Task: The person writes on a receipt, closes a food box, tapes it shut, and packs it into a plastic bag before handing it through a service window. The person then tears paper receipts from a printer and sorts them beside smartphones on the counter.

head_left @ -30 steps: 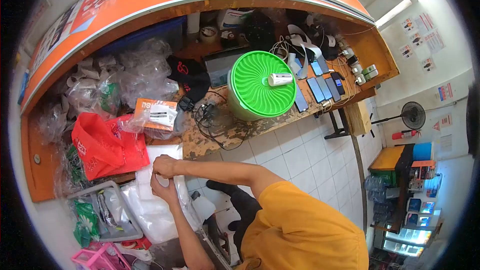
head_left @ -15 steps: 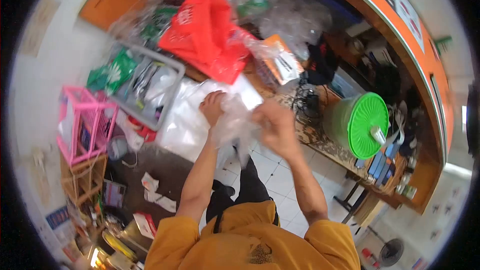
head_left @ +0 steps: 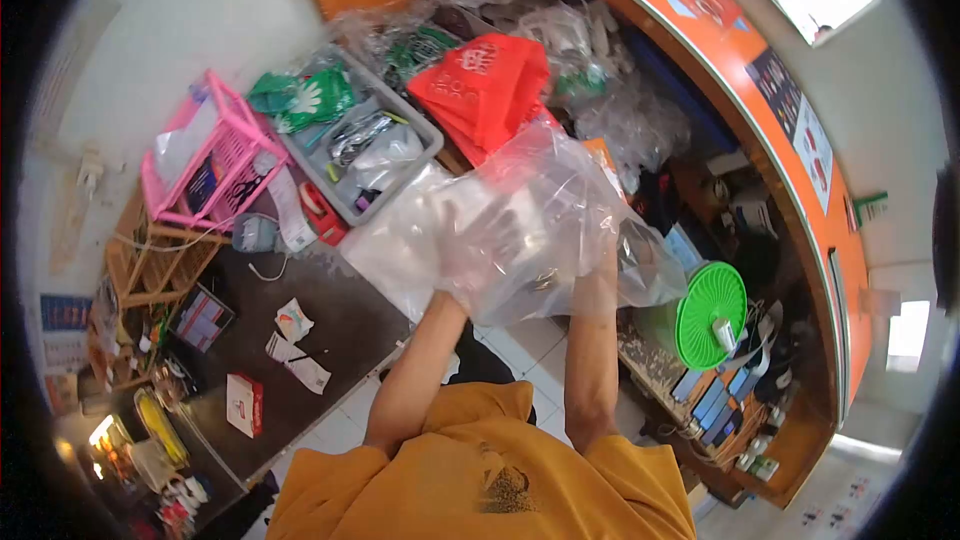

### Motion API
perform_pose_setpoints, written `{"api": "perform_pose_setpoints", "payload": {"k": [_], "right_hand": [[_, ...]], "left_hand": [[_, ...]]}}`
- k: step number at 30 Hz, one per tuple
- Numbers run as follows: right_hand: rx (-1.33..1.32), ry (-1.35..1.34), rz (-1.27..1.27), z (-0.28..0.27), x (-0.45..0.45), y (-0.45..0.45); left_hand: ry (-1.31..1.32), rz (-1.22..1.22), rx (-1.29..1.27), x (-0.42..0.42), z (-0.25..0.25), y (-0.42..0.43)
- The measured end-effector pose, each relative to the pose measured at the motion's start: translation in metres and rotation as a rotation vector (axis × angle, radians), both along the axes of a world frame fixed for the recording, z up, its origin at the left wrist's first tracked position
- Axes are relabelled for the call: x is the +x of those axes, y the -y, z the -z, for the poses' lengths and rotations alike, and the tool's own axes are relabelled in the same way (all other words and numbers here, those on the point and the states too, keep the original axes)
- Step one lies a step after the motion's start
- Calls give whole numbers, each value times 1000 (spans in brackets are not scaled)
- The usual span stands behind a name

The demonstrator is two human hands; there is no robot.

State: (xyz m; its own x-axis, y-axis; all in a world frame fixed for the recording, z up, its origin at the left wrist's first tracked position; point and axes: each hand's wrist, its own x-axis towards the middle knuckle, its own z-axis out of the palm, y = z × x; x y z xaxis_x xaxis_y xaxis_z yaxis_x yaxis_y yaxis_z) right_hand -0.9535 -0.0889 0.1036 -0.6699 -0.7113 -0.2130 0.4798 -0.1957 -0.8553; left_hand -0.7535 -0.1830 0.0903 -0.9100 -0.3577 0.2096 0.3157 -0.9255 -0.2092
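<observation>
Bag (head_left: 560, 180), clear and thin, is ballooning over left hand (head_left: 478, 245), fingers seemingly splayed, and right hand (head_left: 598, 235), whose grip I am failing to make out. Keeping fingertips flat is probably preventing snags. Beyond both hands, red bag (head_left: 480, 85) is lying crumpled.

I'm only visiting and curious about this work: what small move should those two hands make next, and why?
Probably ease the left hand and right hand slightly farther apart, to smooth the clear plastic. Both hands show only hazily through it, and it looks loose and creased between them; I can't tell where any opening lies.
</observation>
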Motion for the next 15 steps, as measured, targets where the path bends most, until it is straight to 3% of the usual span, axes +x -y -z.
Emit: {"api": "perform_pose_setpoints", "payload": {"k": [1,4,7,8,11,12,14,15], "right_hand": [[19,21,-11,6,5,1],[67,53,-46,21,18,1],[123,62,-88,41,24,6],[134,70,-98,49,25,12],[188,32,-150,77,21,44],[208,17,-162,90,19,57],[296,-115,-199,123,-2,91],[402,-308,-231,142,-16,99]], "left_hand": [[-163,-24,41,20,7,13],[117,-106,-133,97,-24,24],[240,-270,93,150,-28,-2],[161,-299,79,164,1,-10],[523,-328,425,193,-14,-51],[588,-323,402,206,-12,-66],[616,-353,417,229,-34,-95],[631,-366,421,242,-42,-108]]}}
